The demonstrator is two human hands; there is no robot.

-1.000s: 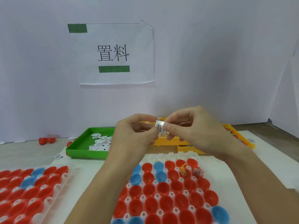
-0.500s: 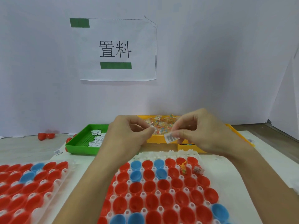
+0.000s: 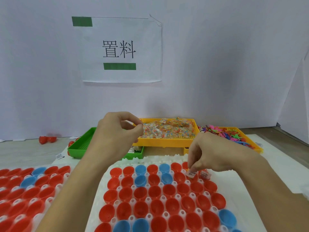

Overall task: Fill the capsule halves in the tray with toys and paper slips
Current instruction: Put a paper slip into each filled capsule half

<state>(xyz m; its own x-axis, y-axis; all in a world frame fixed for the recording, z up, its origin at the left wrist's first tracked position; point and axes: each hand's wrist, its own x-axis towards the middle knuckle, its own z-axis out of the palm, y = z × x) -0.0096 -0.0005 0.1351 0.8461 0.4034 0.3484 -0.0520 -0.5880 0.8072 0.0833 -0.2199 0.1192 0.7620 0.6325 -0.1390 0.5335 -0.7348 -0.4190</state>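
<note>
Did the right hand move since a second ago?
Yes. The right hand came down from in front of the yellow plastic tray, lowering the small paper slip to the red capsule halves.

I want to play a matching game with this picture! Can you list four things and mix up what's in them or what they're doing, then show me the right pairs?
Things:
1. green tray
2. middle yellow tray
3. right yellow tray
4. right hand

What goes with it:
A. clear packets of colourful bits
B. pinches a paper slip over a red capsule half
C. colourful toy figures
D. white paper slips, mostly hidden behind the left hand

Pairs: 1-D, 2-A, 3-C, 4-B
</note>
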